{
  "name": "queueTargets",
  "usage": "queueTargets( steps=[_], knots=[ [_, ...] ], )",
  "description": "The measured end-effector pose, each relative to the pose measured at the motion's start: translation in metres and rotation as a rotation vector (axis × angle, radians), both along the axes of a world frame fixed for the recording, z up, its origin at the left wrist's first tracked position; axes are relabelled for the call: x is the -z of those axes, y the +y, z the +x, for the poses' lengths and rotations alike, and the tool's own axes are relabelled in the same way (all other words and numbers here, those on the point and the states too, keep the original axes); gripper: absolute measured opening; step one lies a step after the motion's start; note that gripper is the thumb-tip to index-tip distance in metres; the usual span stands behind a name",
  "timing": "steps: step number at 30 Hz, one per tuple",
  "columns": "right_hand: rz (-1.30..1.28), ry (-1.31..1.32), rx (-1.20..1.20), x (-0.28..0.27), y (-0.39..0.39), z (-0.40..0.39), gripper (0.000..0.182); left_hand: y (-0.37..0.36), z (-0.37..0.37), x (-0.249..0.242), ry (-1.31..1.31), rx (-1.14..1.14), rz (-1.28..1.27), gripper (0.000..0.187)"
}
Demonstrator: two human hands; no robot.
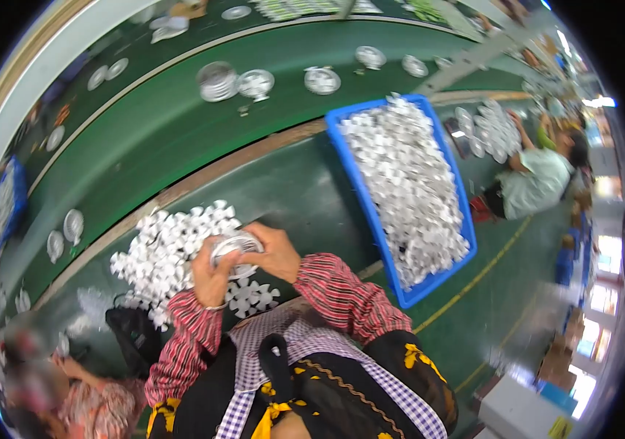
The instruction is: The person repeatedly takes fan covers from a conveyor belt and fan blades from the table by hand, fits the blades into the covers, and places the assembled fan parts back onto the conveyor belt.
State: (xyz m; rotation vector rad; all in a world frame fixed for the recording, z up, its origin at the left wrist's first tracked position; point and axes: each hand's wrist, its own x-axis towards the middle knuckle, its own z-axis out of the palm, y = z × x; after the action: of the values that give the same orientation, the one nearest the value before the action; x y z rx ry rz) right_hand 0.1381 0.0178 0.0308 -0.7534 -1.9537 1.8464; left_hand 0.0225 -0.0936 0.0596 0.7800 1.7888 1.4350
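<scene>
Between my two hands is a round white slotted plastic part (233, 247), gripped by its edges above the green table. My left hand (211, 269) closes on its left side, thumb across the front. On the other side, my right hand (274, 250) has its fingers curled round the rim. A large heap of small white plastic pieces (155, 252) lies just left of and behind my hands. Below them, near my apron, are a few more white lobed pieces (252, 297). My fingers hide part of the round part.
A blue crate (362, 186) full of small white pieces stands to the right. Behind the table runs a green conveyor (159, 121) carrying round white parts (256, 84). A black bag (134, 338) lies at left. Co-workers sit at right (535, 183) and lower left (96, 402).
</scene>
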Motion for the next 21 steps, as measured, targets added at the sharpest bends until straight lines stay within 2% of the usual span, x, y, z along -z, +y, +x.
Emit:
queueTargets(
  steps=[3, 5, 7, 8, 9, 10, 11, 13, 14, 17, 19, 21],
  knots=[
    [-0.118, 0.02, 0.011, 0.02, 0.0, -0.01, 0.038, 0.006, -0.008, 0.015, 0.108, -0.007, -0.059, 0.026],
    [-0.163, -0.015, 0.012, 0.035, 0.002, -0.017, 0.039, 0.009, -0.025, 0.035, 0.091, 0.033, -0.141, 0.032],
    [-0.301, 0.054, 0.033, 0.056, 0.007, -0.034, 0.04, 0.022, -0.055, 0.056, 0.134, 0.104, -0.186, 0.042],
    [-0.478, 0.117, 0.085, 0.063, 0.009, -0.044, 0.039, 0.037, -0.07, 0.07, 0.026, 0.063, -0.051, 0.043],
    [-0.554, 0.056, 0.118, 0.057, 0.016, -0.048, 0.04, 0.054, -0.089, 0.056, 0.044, 0.063, -0.107, 0.043],
    [-0.532, 0.088, 0.188, 0.058, 0.021, -0.05, 0.04, 0.071, -0.12, 0.087, 0.148, 0.068, -0.008, 0.042],
    [-0.509, 0.114, 0.259, 0.059, 0.025, -0.048, 0.04, 0.093, -0.144, 0.076, 0.254, 0.066, -0.011, 0.043],
    [-0.518, 0.02, 0.207, 0.053, 0.038, -0.031, 0.036, 0.13, -0.197, 0.093, 0.149, 0.05, 0.072, 0.044],
    [-0.522, -0.072, 0.143, 0.051, 0.043, -0.019, 0.034, 0.145, -0.213, 0.074, 0.013, 0.056, -0.069, 0.046],
    [-0.508, -0.19, 0.131, 0.06, 0.04, 0.005, 0.03, 0.185, -0.261, 0.089, -0.044, 0.031, -0.183, 0.071],
    [-0.53, -0.245, 0.12, 0.072, 0.033, 0.016, 0.024, 0.2, -0.298, 0.124, 0.38, 0.12, -0.419, 0.074],
    [-0.528, -0.266, 0.08, 0.081, 0.025, 0.019, 0.023, 0.196, -0.302, 0.127, 0.749, 0.118, -0.628, 0.074]
  ],
)
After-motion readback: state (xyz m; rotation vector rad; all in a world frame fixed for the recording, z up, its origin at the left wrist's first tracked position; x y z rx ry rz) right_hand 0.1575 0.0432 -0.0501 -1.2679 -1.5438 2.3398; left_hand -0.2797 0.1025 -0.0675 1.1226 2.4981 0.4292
